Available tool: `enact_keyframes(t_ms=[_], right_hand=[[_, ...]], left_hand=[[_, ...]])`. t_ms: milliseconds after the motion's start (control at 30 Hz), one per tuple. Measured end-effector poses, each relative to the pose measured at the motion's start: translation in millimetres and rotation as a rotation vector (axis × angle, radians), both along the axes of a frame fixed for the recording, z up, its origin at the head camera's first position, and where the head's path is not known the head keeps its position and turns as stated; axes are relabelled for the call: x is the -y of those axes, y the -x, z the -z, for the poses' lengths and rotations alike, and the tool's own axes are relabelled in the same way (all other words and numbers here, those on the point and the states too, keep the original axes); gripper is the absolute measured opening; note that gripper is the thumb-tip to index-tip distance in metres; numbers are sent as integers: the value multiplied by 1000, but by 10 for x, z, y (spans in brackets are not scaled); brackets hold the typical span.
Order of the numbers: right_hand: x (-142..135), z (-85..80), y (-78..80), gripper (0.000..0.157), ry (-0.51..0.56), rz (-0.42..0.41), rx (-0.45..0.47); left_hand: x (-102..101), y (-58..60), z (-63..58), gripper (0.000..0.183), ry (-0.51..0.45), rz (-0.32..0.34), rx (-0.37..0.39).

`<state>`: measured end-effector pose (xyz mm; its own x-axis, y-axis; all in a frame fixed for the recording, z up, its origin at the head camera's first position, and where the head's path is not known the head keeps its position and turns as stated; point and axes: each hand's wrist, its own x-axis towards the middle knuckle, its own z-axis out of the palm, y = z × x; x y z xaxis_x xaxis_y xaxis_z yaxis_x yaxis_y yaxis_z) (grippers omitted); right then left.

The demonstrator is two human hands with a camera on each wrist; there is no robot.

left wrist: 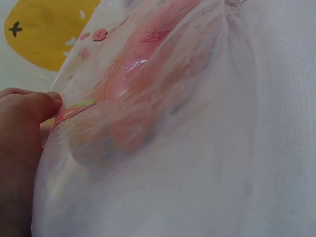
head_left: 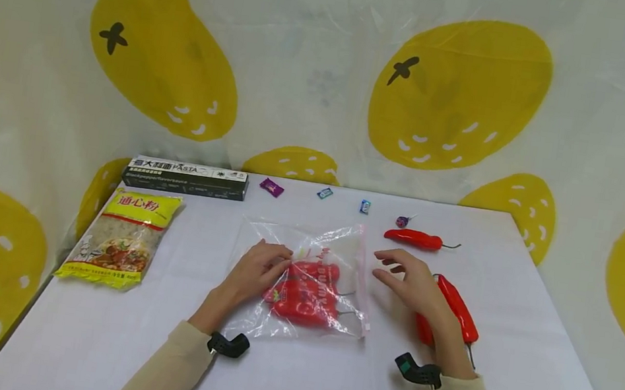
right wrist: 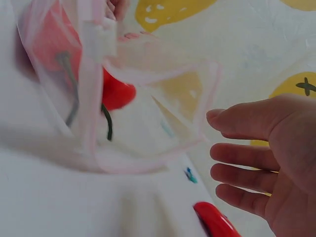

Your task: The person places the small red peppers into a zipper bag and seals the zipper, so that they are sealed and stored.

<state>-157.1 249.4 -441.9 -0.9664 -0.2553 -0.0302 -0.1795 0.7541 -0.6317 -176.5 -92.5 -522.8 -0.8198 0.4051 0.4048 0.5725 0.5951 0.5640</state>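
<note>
A clear zip bag [head_left: 363, 249] with a pink zipper edge holds red chili peppers [head_left: 305, 310], their green stems toward its mouth on the right. My left hand [head_left: 256, 274] pinches the bag's upper layer, its thumb [left wrist: 49, 103] on the plastic; the other fingers are partly hidden. In the right wrist view the bag's mouth [right wrist: 133, 168] gapes. Just right of that mouth, my right hand [head_left: 413, 289] is held with fingers apart and nothing in them. Red peppers [head_left: 457, 308] lie under and beside the right wrist, partly covered by it.
Another red pepper [head_left: 414, 238] lies behind the right hand, near a lollipop [head_left: 402, 221]. Small wrapped candies [head_left: 271, 187] line the back. At left are a black-and-white pasta box [head_left: 185, 178] and a yellow pasta bag [head_left: 123, 238]. A patterned curtain [head_left: 308, 54] hangs behind the table.
</note>
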Motion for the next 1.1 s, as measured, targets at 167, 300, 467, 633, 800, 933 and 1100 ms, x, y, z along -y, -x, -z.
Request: enact_keyframes(t_ms=[167, 300, 467, 633, 800, 933, 1100], right_hand=[[-268, -90, -97, 50, -45, 61, -24], [-517, -139, -205, 58, -83, 126, -3], [-788, -145, -362, 60, -98, 197, 26], [-1008, -81, -533, 64, -97, 259, 69], [-1177, 46, -695, 70, -110, 310, 120], [-1264, 143, -801, 76, -132, 323, 150], [-1327, 202, -884, 84, -188, 336, 225]], left_hand=[[-4, -20, -21, 23, 1, -4, 28], [-4, -22, -20, 23, -9, -2, 19], [2, -22, -3, 18, -24, -4, -23], [-4, -24, 2, 19, -26, -3, -10], [-8, -31, -4, 19, -22, -1, 9], [-10, -27, -10, 17, -20, -10, 4], [-5, -27, -2, 19, -10, -16, 23]])
